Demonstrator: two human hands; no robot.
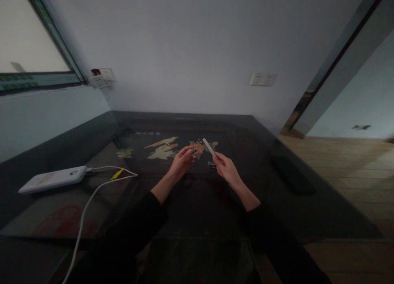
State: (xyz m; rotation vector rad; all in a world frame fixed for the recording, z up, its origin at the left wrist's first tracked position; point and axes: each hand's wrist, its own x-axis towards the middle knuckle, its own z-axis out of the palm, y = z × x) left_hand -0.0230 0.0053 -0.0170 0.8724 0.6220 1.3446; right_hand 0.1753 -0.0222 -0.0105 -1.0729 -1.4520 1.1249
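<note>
My right hand [227,169] is closed around the lower end of a thin, flat, pale strip that looks like a nail file [209,147]; its free end points up and to the left. To the left of it, my left hand [182,163] pinches a small dark object with a lighter edge [193,151], too small to name. The two hands are apart, both over the dark tabletop. Beside my right hand's fingers lies a small, dark, shiny object [211,166], partly hidden by them.
The dark table [197,214] carries a bird-and-flower picture [163,150]. A white power bank [53,179] with a white cable [82,218] and yellow tag [117,174] lies left. At right is a black flat object [292,175]. Behind stands a wall with sockets [263,79].
</note>
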